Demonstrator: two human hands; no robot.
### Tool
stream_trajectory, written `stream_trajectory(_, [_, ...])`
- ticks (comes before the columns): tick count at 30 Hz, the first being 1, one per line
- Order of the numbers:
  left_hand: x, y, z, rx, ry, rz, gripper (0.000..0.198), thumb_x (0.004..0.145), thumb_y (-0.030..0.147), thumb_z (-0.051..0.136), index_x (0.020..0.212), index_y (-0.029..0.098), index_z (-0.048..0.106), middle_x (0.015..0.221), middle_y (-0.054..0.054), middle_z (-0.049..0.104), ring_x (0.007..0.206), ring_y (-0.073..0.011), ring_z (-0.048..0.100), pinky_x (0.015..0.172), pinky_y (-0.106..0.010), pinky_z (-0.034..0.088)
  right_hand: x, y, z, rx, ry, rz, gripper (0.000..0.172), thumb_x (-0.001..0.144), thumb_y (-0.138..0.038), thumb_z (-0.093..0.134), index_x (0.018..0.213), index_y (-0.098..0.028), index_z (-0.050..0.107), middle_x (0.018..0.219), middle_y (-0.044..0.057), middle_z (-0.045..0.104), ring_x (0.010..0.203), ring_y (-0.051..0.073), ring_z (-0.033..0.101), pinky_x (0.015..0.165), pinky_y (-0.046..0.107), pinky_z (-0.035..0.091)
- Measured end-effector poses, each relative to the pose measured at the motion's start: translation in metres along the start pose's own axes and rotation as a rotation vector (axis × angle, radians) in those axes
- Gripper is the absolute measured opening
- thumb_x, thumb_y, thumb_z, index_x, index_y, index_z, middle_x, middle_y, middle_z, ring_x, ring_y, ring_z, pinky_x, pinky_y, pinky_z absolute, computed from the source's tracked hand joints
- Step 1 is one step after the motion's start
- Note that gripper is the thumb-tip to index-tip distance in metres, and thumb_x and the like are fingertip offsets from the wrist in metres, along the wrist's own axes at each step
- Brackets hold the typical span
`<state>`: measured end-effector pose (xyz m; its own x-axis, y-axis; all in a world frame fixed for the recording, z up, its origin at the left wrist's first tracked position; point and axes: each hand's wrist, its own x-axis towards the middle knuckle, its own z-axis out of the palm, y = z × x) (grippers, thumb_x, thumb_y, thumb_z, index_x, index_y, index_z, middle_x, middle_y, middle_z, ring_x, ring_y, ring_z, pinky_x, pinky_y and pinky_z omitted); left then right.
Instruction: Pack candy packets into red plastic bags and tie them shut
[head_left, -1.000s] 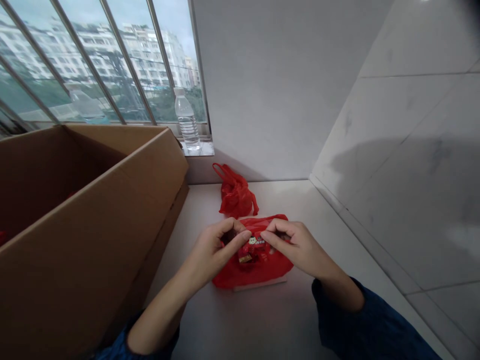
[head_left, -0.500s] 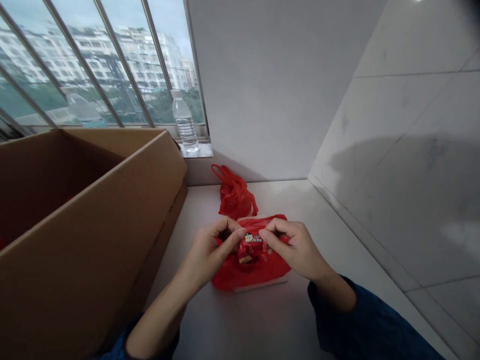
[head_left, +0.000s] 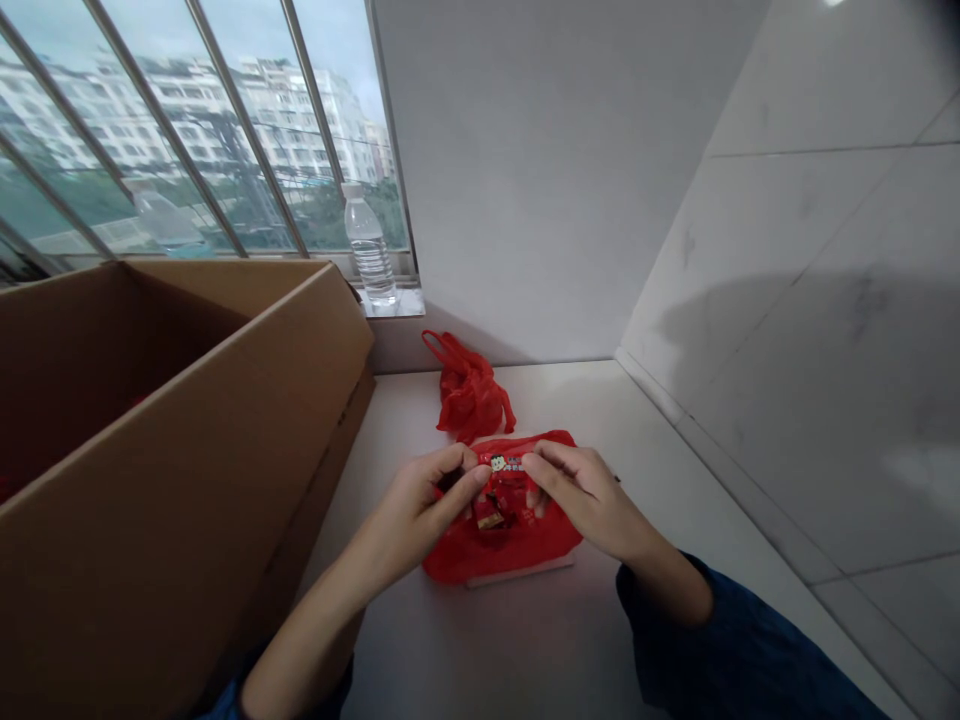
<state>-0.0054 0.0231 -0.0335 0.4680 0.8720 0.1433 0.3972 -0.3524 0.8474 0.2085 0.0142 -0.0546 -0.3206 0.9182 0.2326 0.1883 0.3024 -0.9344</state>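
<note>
Between my two hands is a small red wrapped candy point(head_left: 508, 464) with a cartoon figure and pale lettering on it. My left hand point(head_left: 435, 490) pinches its left end between thumb and forefinger. At its right end, the thumb and forefinger of my right hand point(head_left: 577, 485) are closed on it. Under both hands a red mesh bag point(head_left: 495, 558) lies spread on the white surface. Another wrapped piece with a golden patch point(head_left: 489, 516) shows on the bag just below the candy. My curled fingers hide part of the bag.
A knotted red bag point(head_left: 471, 398) sits against the back wall. On the left a large open cardboard box point(head_left: 300, 370) takes up much of the view. One clear water bottle point(head_left: 369, 245) stands on the sill by the barred window; a marble-patterned wall point(head_left: 795, 380) rises at right.
The candy has tilted, so its printed face appears narrower. My left hand has dropped slightly, and both hands keep hold of the candy's ends.
</note>
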Motion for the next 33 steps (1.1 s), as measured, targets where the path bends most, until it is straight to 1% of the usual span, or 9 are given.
stream_trajectory(3, [-0.001, 0.002, 0.000, 0.020, 0.011, 0.033, 0.034, 0.099, 0.038, 0.048, 0.073, 0.017, 0.052, 0.066, 0.003, 0.055, 0.063, -0.0111, 0.049, 0.061, -0.022, 0.038, -0.001, -0.001, 0.001, 0.005, -0.003, -0.013, 0.039, 0.101, -0.045, 0.045, 0.071, -0.020, 0.052, 0.060, -0.003, 0.060, 0.054, 0.010, 0.060, 0.056, 0.021, 0.048])
stream_trajectory(10, [-0.002, 0.000, -0.001, 0.077, -0.018, 0.076, 0.033, 0.101, 0.037, 0.045, 0.074, 0.018, 0.050, 0.068, 0.003, 0.054, 0.063, -0.0107, 0.048, 0.060, -0.022, 0.037, -0.001, -0.001, -0.002, -0.193, 0.036, -0.094, 0.040, 0.102, -0.041, 0.044, 0.067, -0.021, 0.046, 0.054, -0.005, 0.055, 0.050, 0.009, 0.053, 0.056, 0.022, 0.041])
stream_trajectory(18, [-0.004, -0.004, -0.004, 0.121, -0.039, 0.065, 0.035, 0.102, 0.040, 0.042, 0.076, 0.018, 0.049, 0.070, 0.003, 0.053, 0.066, -0.0110, 0.047, 0.063, -0.023, 0.036, 0.001, -0.001, -0.001, -0.308, 0.059, -0.133, 0.041, 0.103, -0.039, 0.042, 0.066, -0.021, 0.044, 0.054, -0.005, 0.051, 0.051, 0.010, 0.050, 0.057, 0.024, 0.037])
stream_trajectory(21, [-0.003, -0.004, -0.004, 0.142, -0.007, 0.076, 0.033, 0.102, 0.040, 0.042, 0.077, 0.018, 0.050, 0.070, 0.003, 0.053, 0.066, -0.0115, 0.048, 0.063, -0.023, 0.036, 0.001, 0.000, -0.001, -0.340, 0.083, -0.138, 0.039, 0.102, -0.038, 0.042, 0.068, -0.021, 0.049, 0.057, -0.005, 0.053, 0.054, 0.011, 0.051, 0.058, 0.024, 0.038])
stream_trajectory(25, [-0.001, -0.004, -0.004, 0.269, 0.118, 0.100, 0.030, 0.101, 0.037, 0.044, 0.079, 0.018, 0.050, 0.075, 0.002, 0.055, 0.069, -0.0122, 0.049, 0.066, -0.024, 0.036, 0.001, 0.003, 0.000, -0.477, 0.236, -0.103, 0.019, 0.098, -0.034, 0.052, 0.087, -0.021, 0.059, 0.069, -0.003, 0.062, 0.060, 0.013, 0.057, 0.061, 0.025, 0.041])
stream_trajectory(27, [-0.001, -0.005, -0.003, 0.357, 0.157, 0.112, 0.028, 0.101, 0.035, 0.044, 0.079, 0.018, 0.050, 0.078, 0.001, 0.056, 0.069, -0.0123, 0.050, 0.065, -0.025, 0.035, 0.000, 0.003, 0.003, -0.469, 0.277, -0.084, 0.013, 0.096, -0.032, 0.054, 0.097, -0.021, 0.061, 0.078, -0.001, 0.067, 0.066, 0.014, 0.061, 0.064, 0.026, 0.045])
stream_trajectory(29, [0.000, -0.005, -0.001, 0.432, 0.154, 0.141, 0.027, 0.102, 0.033, 0.043, 0.080, 0.018, 0.050, 0.080, 0.000, 0.056, 0.069, -0.0127, 0.050, 0.064, -0.026, 0.034, -0.002, 0.002, 0.008, -0.355, 0.224, -0.077, 0.017, 0.095, -0.031, 0.054, 0.108, -0.022, 0.062, 0.089, 0.002, 0.071, 0.077, 0.015, 0.067, 0.069, 0.026, 0.051])
stream_trajectory(31, [0.001, -0.004, 0.002, 0.489, 0.119, 0.186, 0.027, 0.102, 0.032, 0.041, 0.080, 0.018, 0.049, 0.081, -0.001, 0.056, 0.069, -0.0136, 0.051, 0.064, -0.026, 0.035, -0.004, 0.000, 0.014, -0.192, 0.107, -0.061, 0.029, 0.094, -0.031, 0.055, 0.122, -0.023, 0.058, 0.101, 0.004, 0.071, 0.088, 0.016, 0.070, 0.075, 0.027, 0.056])
stream_trajectory(33, [0.001, -0.002, 0.005, 0.513, 0.074, 0.229, 0.024, 0.102, 0.030, 0.039, 0.083, 0.019, 0.050, 0.083, -0.002, 0.057, 0.071, -0.0147, 0.053, 0.065, -0.027, 0.036, -0.004, -0.001, 0.018, -0.054, 0.007, -0.032, 0.040, 0.093, -0.032, 0.058, 0.132, -0.023, 0.053, 0.109, 0.005, 0.069, 0.091, 0.017, 0.071, 0.077, 0.028, 0.059])
